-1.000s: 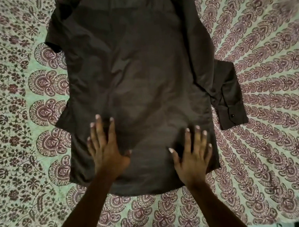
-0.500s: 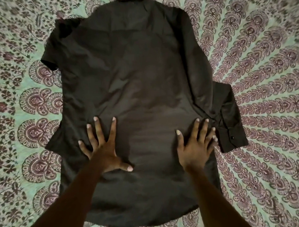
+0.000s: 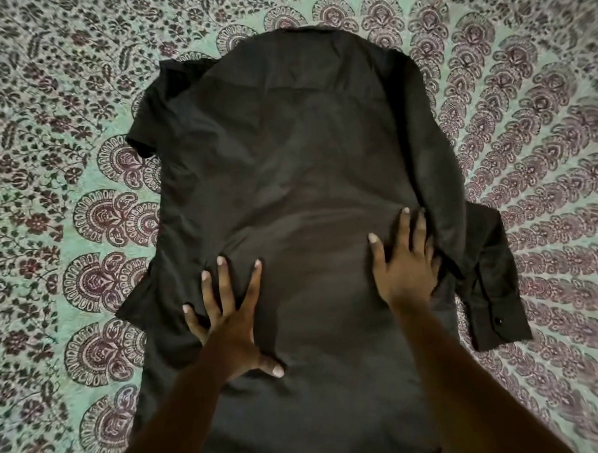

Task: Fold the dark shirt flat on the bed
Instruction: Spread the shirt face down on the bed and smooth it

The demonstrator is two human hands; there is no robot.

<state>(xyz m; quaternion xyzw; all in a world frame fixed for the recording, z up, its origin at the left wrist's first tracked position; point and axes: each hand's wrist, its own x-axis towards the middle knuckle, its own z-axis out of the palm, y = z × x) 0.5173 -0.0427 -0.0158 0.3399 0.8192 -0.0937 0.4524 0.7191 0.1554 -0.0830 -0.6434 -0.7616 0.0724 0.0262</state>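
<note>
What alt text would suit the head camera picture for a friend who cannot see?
A person's left hand and right hand press flat on a dark shirt laid out on a green and maroon patterned bedspread. A buttoned sleeve cuff sticks out past the right hand.

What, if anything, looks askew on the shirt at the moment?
One sleeve of the shirt sticks out sideways beside the right hand, cuff on the bedspread; the other sleeve is bunched at the far left shoulder.
</note>
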